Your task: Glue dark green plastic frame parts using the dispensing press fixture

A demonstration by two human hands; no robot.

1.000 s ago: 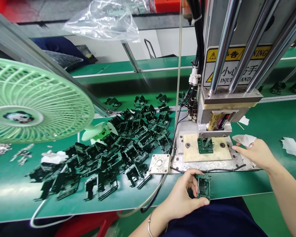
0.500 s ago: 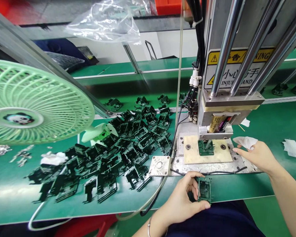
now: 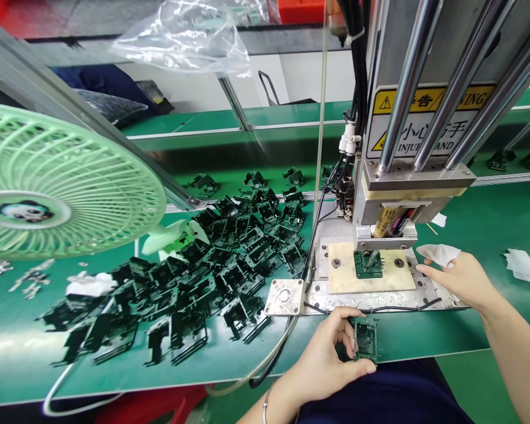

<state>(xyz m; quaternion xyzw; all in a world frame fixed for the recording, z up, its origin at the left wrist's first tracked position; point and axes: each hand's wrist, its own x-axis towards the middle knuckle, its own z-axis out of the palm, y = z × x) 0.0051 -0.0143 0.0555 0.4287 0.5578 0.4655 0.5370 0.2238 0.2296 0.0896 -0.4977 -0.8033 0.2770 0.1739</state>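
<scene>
Left hand (image 3: 324,359) pinches a small dark-green moulded plastic frame (image 3: 364,338) at the near edge of the green surface (image 3: 247,353), thumb and fingertips clamped on its sides. It looks light and stiff, with thin ribs (likely brittle), so the outer edges seem the safest hold. Right hand (image 3: 461,277) rests fingers loosely apart, holding nothing, beside the grey metal press fixture (image 3: 371,268), where another green part sits.

Single head-worn view, forward and down (close) over the green bench (image 3: 247,359).
</scene>
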